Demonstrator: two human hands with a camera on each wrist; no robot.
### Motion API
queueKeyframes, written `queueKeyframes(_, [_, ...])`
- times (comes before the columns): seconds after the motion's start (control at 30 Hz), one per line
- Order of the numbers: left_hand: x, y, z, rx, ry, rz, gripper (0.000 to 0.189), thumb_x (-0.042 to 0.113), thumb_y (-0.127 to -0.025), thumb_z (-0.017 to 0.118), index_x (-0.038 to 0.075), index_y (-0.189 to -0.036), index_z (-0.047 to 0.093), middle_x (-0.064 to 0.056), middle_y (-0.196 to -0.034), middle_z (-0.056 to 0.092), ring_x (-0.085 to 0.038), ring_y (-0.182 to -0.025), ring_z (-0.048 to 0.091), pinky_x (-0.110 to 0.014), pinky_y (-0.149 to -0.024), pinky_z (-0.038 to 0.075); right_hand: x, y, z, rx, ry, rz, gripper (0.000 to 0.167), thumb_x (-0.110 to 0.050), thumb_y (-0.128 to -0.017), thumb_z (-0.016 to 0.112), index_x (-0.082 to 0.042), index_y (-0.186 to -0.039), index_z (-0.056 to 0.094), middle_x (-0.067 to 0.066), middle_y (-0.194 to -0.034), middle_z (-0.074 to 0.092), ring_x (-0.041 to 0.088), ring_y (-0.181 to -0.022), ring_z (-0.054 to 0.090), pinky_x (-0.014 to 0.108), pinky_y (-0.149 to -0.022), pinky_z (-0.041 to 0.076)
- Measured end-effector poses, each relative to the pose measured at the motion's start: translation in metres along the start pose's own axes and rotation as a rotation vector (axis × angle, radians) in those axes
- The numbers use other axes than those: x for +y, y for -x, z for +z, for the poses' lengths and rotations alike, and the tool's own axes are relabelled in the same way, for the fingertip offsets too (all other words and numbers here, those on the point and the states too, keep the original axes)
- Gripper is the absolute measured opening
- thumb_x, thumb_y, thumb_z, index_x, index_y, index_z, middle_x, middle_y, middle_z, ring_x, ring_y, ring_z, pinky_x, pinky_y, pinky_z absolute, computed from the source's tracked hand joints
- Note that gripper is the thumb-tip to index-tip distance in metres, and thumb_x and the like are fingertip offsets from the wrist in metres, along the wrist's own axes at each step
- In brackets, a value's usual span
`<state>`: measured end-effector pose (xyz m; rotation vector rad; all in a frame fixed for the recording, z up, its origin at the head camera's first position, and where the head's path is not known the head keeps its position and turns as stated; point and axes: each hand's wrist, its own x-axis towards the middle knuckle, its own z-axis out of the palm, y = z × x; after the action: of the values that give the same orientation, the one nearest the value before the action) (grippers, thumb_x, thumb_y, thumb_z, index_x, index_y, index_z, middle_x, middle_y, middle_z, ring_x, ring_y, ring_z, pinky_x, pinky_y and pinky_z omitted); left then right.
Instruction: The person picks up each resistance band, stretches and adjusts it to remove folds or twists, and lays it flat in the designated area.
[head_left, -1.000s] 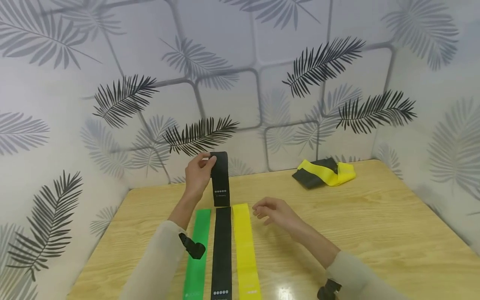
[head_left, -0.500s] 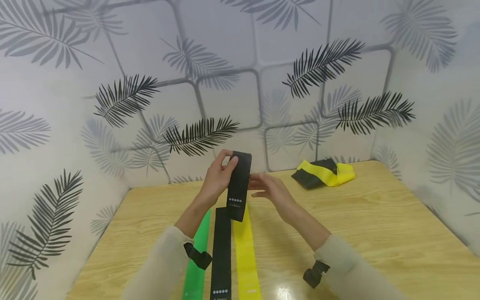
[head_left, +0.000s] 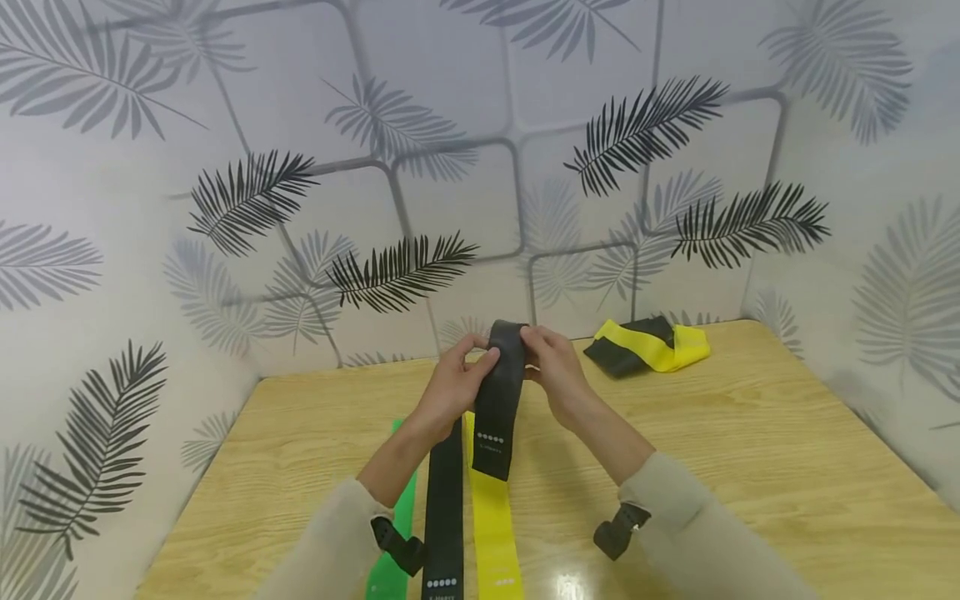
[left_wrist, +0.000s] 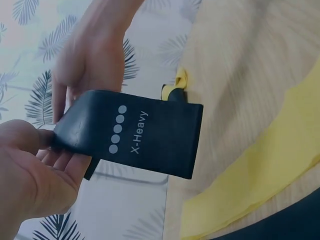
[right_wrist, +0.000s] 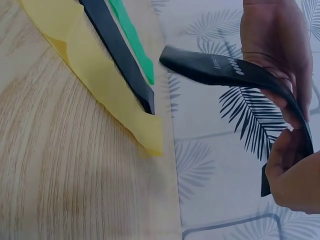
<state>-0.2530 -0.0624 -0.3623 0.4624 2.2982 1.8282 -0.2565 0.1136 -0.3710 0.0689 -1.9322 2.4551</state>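
Holds a black band [head_left: 498, 408] up in the air over the far part of the tabletop [head_left: 750, 450], apart from the wood, lettered end hanging toward the near side, bent upper end seen against the wall [head_left: 570, 208] past the back edge. Pinches the left edge of the band with the left hand [head_left: 456, 383], thumb on the front face, other fingers curled behind, only the band's thickness between. Pinches the upper right edge likewise with the right hand [head_left: 557, 371], fingers bent close behind the material. Shows five pale dots and "X-Heavy" near the free end in the left wrist view.

Overlaps, in the head view, the far end of a yellow strip [head_left: 497, 537] lying on the wood. Has a flat black strip [head_left: 444, 517] just left of the yellow one, with a narrow gap between long edges, then a green strip [head_left: 406, 504], partly behind the left forearm [head_left: 401, 458]. Leaves a wide stretch of wood from the yellow strip to the right edge, crossed by the right forearm [head_left: 615, 442]. Has a crumpled yellow-and-black bundle [head_left: 652, 354] near the back edge, right of the right hand and apart from it.
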Motion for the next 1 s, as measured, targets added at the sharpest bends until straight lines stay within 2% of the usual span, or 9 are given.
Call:
queueKeyframes(0.13, [-0.002,0.008,0.010,-0.058,-0.007,-0.029,0.025,0.031,-0.110,0.054,0.009,-0.122,0.057,-0.011,-0.086,0.074,-0.022,-0.071,0.073,-0.038,-0.066,0.062,0.001,-0.001,-0.004,0.055,0.022,0.038,0.029,-0.026,-0.113,0.047,-0.003,-0.105,0.061,0.001,-0.097,0.060,0.015,-0.085,0.065,0.030,-0.077,0.055])
queueKeyframes(0.23, [-0.005,0.017,0.016,-0.089,-0.006,-0.057,0.027,0.031,-0.110,0.055,0.007,-0.122,0.058,-0.013,-0.093,0.075,-0.026,-0.079,0.075,-0.042,-0.072,0.063,0.002,-0.002,-0.006,0.089,0.058,0.053,0.027,-0.025,-0.112,0.047,-0.002,-0.108,0.062,0.003,-0.098,0.059,0.016,-0.084,0.064,0.031,-0.074,0.056])
queueKeyframes(0.33, [-0.009,0.029,0.021,-0.135,0.031,-0.075,0.028,0.030,-0.110,0.055,0.005,-0.123,0.058,-0.015,-0.099,0.077,-0.029,-0.087,0.077,-0.044,-0.076,0.063,0.004,-0.003,-0.010,0.095,0.091,0.055,0.026,-0.022,-0.111,0.047,-0.002,-0.114,0.062,0.005,-0.098,0.059,0.017,-0.083,0.064,0.031,-0.071,0.056])
queueKeyframes(0.47, [-0.014,0.043,0.027,-0.194,0.091,-0.090,0.027,0.027,-0.110,0.056,0.005,-0.126,0.058,-0.014,-0.100,0.077,-0.029,-0.089,0.077,-0.044,-0.078,0.063,0.007,-0.004,-0.017,0.110,0.123,0.056,0.024,-0.019,-0.109,0.046,-0.002,-0.116,0.062,0.005,-0.098,0.059,0.018,-0.083,0.063,0.031,-0.070,0.056])
queueKeyframes(0.63, [-0.020,0.057,0.034,-0.222,0.113,-0.151,0.029,0.027,-0.109,0.058,0.006,-0.129,0.056,-0.010,-0.096,0.077,-0.025,-0.086,0.076,-0.040,-0.076,0.063,0.012,-0.007,-0.024,0.134,0.162,0.072,0.024,-0.020,-0.110,0.048,-0.002,-0.117,0.063,0.003,-0.092,0.062,0.015,-0.079,0.065,0.031,-0.069,0.057])
queueKeyframes(0.77, [-0.027,0.068,0.038,-0.239,0.119,-0.231,0.041,0.026,-0.107,0.061,0.007,-0.141,0.051,-0.010,-0.100,0.075,-0.022,-0.083,0.072,-0.037,-0.071,0.062,0.018,-0.012,-0.034,0.145,0.191,0.077,0.027,-0.021,-0.110,0.050,-0.002,-0.123,0.063,0.002,-0.090,0.066,0.012,-0.074,0.067,0.028,-0.067,0.058])
queueKeyframes(0.87, [-0.033,0.077,0.041,-0.252,0.137,-0.278,0.047,0.018,-0.104,0.065,0.006,-0.147,0.048,-0.011,-0.108,0.073,-0.022,-0.086,0.070,-0.036,-0.070,0.062,0.020,-0.014,-0.041,0.145,0.205,0.071,0.029,-0.022,-0.110,0.052,-0.002,-0.127,0.063,0.000,-0.090,0.068,0.010,-0.072,0.067,0.027,-0.066,0.057])
queueKeyframes(1.0, [-0.040,0.087,0.048,-0.268,0.158,-0.323,0.048,0.006,-0.100,0.069,0.006,-0.145,0.051,-0.013,-0.113,0.071,-0.022,-0.086,0.071,-0.038,-0.074,0.063,0.024,-0.016,-0.048,0.142,0.213,0.065,0.029,-0.022,-0.109,0.055,-0.003,-0.129,0.064,-0.001,-0.090,0.068,0.009,-0.070,0.065,0.024,-0.063,0.056])
